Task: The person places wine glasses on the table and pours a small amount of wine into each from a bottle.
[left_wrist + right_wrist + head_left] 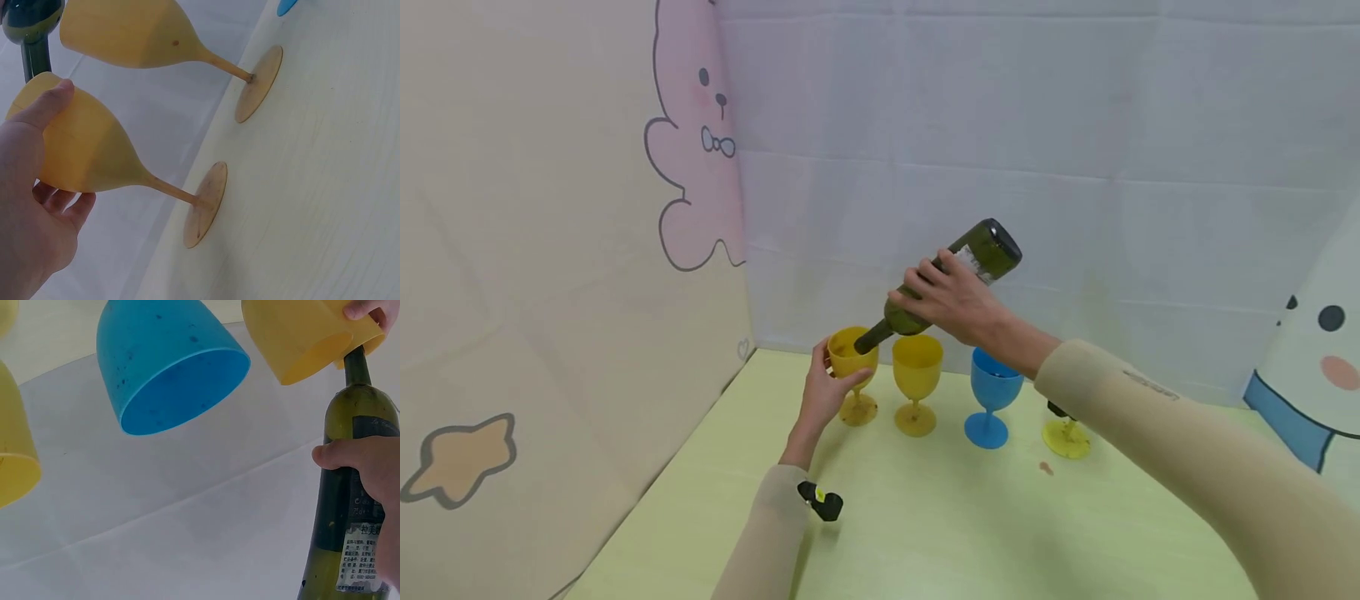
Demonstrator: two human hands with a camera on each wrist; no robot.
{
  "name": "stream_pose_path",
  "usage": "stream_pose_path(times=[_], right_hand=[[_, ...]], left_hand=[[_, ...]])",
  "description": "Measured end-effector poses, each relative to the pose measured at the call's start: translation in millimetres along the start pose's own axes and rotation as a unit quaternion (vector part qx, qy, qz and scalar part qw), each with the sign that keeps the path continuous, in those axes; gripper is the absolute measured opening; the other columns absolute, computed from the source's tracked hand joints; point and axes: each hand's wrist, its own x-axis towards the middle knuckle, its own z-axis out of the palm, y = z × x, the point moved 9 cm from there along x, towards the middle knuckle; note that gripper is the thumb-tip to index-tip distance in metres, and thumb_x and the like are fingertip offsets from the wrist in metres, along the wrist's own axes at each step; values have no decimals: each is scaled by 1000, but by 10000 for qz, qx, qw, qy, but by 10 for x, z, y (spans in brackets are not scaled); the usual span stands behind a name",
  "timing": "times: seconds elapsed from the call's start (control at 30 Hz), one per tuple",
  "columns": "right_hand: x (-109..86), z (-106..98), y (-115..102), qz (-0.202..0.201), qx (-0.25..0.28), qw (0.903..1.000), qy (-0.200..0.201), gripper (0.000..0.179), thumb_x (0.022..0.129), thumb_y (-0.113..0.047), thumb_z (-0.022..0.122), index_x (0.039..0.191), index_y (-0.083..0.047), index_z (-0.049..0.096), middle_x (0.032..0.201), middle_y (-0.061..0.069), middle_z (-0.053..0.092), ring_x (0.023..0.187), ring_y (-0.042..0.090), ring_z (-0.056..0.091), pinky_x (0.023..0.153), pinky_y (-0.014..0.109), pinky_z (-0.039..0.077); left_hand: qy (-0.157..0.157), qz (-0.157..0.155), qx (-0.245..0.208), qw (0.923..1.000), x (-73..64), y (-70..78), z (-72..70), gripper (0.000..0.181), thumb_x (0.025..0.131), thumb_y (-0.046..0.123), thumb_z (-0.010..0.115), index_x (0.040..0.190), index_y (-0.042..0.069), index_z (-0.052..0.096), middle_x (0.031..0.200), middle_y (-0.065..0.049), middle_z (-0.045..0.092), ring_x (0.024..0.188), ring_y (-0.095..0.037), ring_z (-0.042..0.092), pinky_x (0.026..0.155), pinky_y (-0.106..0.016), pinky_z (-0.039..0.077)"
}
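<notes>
My right hand [951, 302] grips a green glass wine bottle [898, 321] around its body. The bottle tilts steeply, with its base up to the right and its neck pointing down into the bowl of the leftmost yellow goblet [852, 364]. Around that goblet's bowl my left hand [822, 393] curls, thumb on the near side and fingers behind; its foot is on the table. In the left wrist view the thumb lies close to the rim of the same goblet [94, 144]. I cannot tell whether liquid flows from the bottle.
Just right stands a second yellow goblet [917, 367], then a blue goblet [996, 385]. Under my right forearm shows the foot of another yellow goblet [1066, 440]. All stand on the pale table [970, 517] before a white cloth backdrop [850, 183].
</notes>
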Motion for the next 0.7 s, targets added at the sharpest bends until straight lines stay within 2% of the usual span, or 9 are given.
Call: stream_pose_path(times=[0.23,0.43,0.6,0.7], right_hand=[[-67,4,79,271,253,9993,-12,62,91,-16,71,145,-28,43,126,12,46,106,27,39,89,45,30],[-146,29,134,462,513,9974,-211,67,90,-12,72,147,-28,42,128,13,47,106,28,39,89,46,30],[-232,99,181,678,755,9936,-490,72,89,-11,73,150,-30,40,129,14,46,108,30,40,93,48,33],[-270,120,190,763,887,9918,-518,72,88,-10,74,149,-29,40,128,14,46,108,32,41,94,48,34]], left_hand=[[10,43,-72,10000,7,-8,-51,92,76,46,84,149,23,33,138,-4,50,125,-26,49,102,-48,49],[-14,-3,-81,10000,6,-23,-58,93,75,48,84,149,24,33,137,-4,50,124,-26,50,100,-48,51],[-33,27,-42,10000,5,-6,-60,93,75,46,84,149,23,33,137,-5,50,124,-26,50,101,-48,50],[-15,5,-17,10000,-1,-2,-78,92,76,44,85,149,22,33,137,-5,50,125,-27,50,101,-49,50]])
